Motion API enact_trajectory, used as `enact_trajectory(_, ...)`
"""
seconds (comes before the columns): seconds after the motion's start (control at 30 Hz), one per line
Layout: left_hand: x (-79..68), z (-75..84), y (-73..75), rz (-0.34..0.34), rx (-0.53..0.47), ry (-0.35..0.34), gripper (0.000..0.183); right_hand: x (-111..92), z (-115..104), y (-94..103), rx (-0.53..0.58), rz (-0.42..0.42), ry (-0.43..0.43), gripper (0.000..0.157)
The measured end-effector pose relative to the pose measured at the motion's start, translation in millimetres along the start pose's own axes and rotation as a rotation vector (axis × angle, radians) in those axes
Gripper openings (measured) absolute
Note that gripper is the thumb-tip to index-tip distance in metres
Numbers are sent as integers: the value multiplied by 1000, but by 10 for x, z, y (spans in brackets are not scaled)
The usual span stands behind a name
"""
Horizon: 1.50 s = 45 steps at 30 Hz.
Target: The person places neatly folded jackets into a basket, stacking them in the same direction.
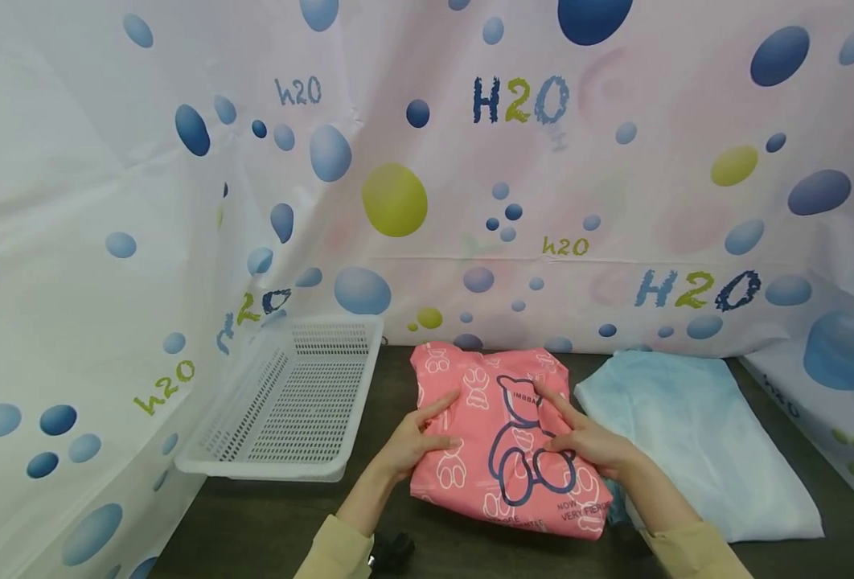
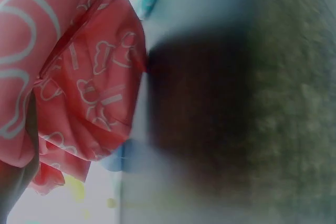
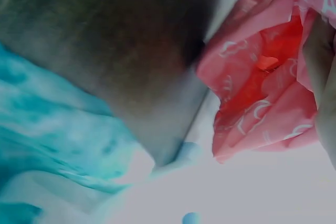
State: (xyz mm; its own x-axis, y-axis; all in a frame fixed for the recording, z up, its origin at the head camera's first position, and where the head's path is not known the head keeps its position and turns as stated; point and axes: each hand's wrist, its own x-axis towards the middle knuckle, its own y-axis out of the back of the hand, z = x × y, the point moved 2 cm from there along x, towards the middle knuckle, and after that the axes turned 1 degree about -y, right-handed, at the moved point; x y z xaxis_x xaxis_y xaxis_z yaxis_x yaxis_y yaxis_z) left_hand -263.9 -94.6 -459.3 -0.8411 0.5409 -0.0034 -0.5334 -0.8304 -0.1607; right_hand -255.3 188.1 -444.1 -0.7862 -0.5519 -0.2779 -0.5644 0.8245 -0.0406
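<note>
A folded pink garment (image 1: 470, 466) with white bear outlines, a large dark-blue bear and printed lettering is in front of me, close over the dark table. My left hand (image 1: 416, 442) grips its left side, and my right hand (image 1: 593, 438) holds the right side, with digits spread over the printed front. The rest of the fingers are hidden behind the cloth. Loose folds of the pink garment (image 2: 100, 77) hang in the left wrist view. From the right wrist, the pink garment (image 3: 252, 87) gapes between layers, showing a brighter red inside.
A white perforated plastic basket (image 1: 293, 402) stands at the left of the dark table (image 1: 268, 523). To the right lies a folded light-blue and white tie-dye cloth (image 1: 687, 442), close beside my right forearm. A bubble-printed curtain (image 1: 463, 161) closes off the back and sides.
</note>
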Motion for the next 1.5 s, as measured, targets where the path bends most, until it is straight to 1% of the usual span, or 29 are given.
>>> enact_trajectory(0.17,-47,133,-1,4,12,0,68,-16,-127,-39,-3,-34,31,88)
enact_trajectory(0.23,-61,165,16,5,14,-3,68,-20,-178,-60,-14,-33,42,89)
enact_trajectory(0.33,-107,249,16,3,25,-23,68,-29,-242,-97,-35,-16,46,89)
enact_trajectory(0.47,-175,361,14,-7,64,-53,69,-59,-323,-161,-49,-4,57,89)
enact_trajectory(0.67,-308,544,34,-9,120,-92,70,-100,-472,-271,-77,-19,109,87)
enact_trajectory(0.8,-391,690,81,-9,140,-126,71,-83,-606,-344,-136,-8,153,85)
enact_trajectory(0.9,-451,802,143,-9,138,-128,72,-46,-712,-409,-169,4,180,85)
enact_trajectory(1.0,-512,918,226,-2,141,-119,72,14,-810,-491,-159,1,194,85)
enact_trajectory(1.2,-641,1139,409,51,185,-111,72,187,-986,-668,-202,15,248,84)
enact_trajectory(1.33,-761,1259,541,102,220,-106,71,342,-1062,-791,-183,-7,254,85)
enact_trajectory(1.5,-936,1388,736,145,277,-105,70,568,-1144,-968,-212,-23,286,86)
